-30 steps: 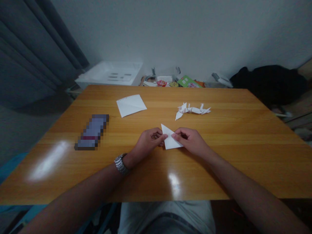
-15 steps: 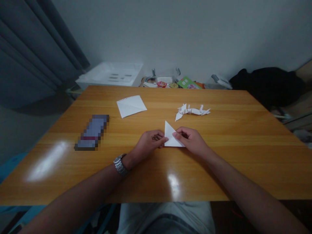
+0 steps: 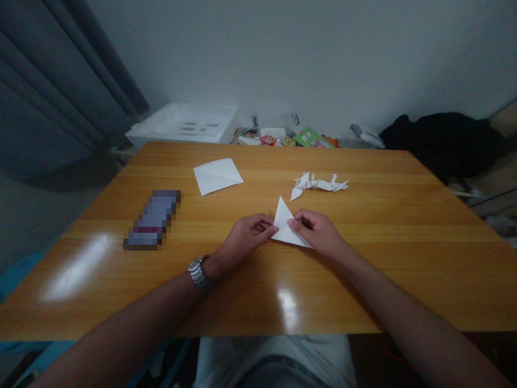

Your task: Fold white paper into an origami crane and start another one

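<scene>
A white piece of paper folded into a triangle [image 3: 284, 226] is held between my two hands, its point facing away from me. My left hand [image 3: 255, 230] pinches the left edge between thumb and fingers. On the right side, my right hand [image 3: 317, 229] grips it with the thumb on top and the fingers mostly hidden behind. Just beyond the triangle lies a white folded-paper figure [image 3: 321, 185], long and spiky like an origami dragon. A flat white sheet [image 3: 218, 176] with a row of holes along its far edge rests farther left.
A blurred-out phone-like device [image 3: 153, 220] lies on the left of the wooden table [image 3: 404, 226]. Behind the table's far edge are a white plastic tray [image 3: 161, 126], a green packet [image 3: 311, 136] and a black cloth heap [image 3: 440, 140].
The paper triangle has turned slightly clockwise: its tip has moved to the right and its lower right corner has dropped a little nearer me. Both hands keep their hold.
</scene>
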`<state>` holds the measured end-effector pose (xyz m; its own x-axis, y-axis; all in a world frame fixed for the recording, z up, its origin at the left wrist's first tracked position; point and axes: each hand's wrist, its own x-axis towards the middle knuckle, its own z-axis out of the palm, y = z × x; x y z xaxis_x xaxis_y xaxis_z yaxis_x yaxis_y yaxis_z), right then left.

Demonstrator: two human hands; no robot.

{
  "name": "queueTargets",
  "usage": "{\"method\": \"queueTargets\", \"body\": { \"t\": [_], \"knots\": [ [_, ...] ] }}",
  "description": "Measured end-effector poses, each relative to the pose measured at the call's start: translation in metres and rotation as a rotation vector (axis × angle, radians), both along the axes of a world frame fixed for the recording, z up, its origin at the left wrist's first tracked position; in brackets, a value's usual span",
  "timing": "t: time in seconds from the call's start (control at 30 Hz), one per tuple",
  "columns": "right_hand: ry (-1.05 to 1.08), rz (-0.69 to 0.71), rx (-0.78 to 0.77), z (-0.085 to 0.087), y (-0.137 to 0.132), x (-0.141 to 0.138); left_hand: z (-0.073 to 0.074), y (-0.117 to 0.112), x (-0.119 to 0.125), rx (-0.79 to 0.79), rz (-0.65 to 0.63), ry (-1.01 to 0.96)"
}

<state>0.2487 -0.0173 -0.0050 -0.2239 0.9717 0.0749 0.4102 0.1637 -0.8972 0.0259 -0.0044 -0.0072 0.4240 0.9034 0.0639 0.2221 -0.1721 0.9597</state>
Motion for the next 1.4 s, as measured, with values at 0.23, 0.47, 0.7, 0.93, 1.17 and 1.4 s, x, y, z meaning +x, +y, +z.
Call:
{"method": "queueTargets", "body": {
  "t": [0.23, 0.47, 0.7, 0.93, 1.17, 1.4],
  "knots": [
    [0.041, -0.034, -0.037, 0.002, -0.001, -0.002, -0.001, 0.003, -0.001, -0.022, 0.016, -0.017],
    [0.058, -0.006, -0.030, -0.001, -0.001, -0.001, 0.003, 0.003, -0.003, -0.006, 0.025, 0.001],
    [0.047, 0.028, -0.036, -0.004, 0.001, 0.000, -0.002, 0.003, -0.003, 0.063, 0.044, 0.033],
    [0.087, 0.058, -0.054, 0.001, 0.000, -0.002, -0.006, 0.005, -0.006, 0.113, 0.055, -0.015],
    [0.214, 0.107, -0.265, 0.002, -0.005, -0.009, -0.001, 0.005, -0.008, 0.408, 0.100, 0.202],
    [0.294, 0.004, -0.266, -0.002, -0.003, -0.010, 0.003, -0.006, -0.003, 0.729, 0.069, 0.348]
  ]
}}
